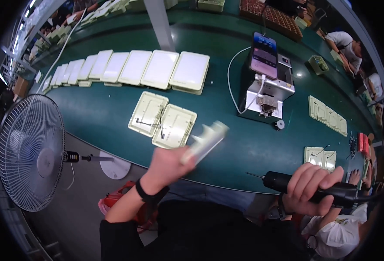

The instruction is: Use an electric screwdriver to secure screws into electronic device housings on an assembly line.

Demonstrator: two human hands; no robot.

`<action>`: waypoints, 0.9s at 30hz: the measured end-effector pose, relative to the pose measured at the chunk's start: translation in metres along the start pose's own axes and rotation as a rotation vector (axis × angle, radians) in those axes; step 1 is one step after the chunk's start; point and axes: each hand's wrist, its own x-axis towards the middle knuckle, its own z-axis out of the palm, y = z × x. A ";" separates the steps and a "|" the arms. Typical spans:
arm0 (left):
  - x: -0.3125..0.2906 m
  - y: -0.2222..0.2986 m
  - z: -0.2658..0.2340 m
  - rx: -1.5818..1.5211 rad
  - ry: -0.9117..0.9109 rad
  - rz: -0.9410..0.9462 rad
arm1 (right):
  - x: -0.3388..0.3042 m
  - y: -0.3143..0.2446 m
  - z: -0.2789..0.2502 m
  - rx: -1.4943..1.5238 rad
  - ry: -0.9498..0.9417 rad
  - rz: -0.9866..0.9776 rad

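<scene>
My left hand (170, 165) is closed on the end of a pale cream plastic housing (207, 141), tilted above the table's near edge and smeared by motion. Just beyond it lie two open cream housing halves (174, 126) side by side, with thin dark wires inside. A black electric screwdriver (276, 182) is gripped in my right hand (313, 189), its bit pointing left and a cable leaving its rear. Below the screwdriver's tip is the table's front edge; the bit touches nothing.
A row of white-faced panels (159, 68) curves along the green table (218, 108). A metal machine (263, 93) carries a phone (265, 54). More housing halves (326, 115) lie to the right. A fan (33, 152) stands at left. Co-workers (346, 50) sit at right.
</scene>
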 end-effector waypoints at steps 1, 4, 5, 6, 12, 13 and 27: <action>0.000 -0.009 -0.012 -0.149 0.089 -0.208 | -0.003 0.002 -0.006 -0.018 0.022 0.020; 0.006 -0.026 -0.053 -0.597 0.411 -0.669 | -0.011 0.006 -0.017 0.020 0.075 0.032; 0.007 -0.036 -0.063 -0.592 0.406 -0.661 | -0.014 0.005 -0.018 0.035 0.099 0.051; 0.010 -0.051 -0.069 -0.579 0.410 -0.687 | -0.017 0.002 -0.020 0.036 0.106 0.042; -0.001 -0.115 -0.079 -0.183 0.355 -0.690 | -0.018 -0.006 -0.031 0.025 0.130 0.053; 0.004 -0.113 -0.079 -0.184 0.342 -0.683 | -0.020 -0.008 -0.033 0.033 0.139 0.065; 0.111 0.116 0.020 -0.130 -0.039 0.045 | -0.027 -0.083 -0.060 -0.248 0.082 -0.082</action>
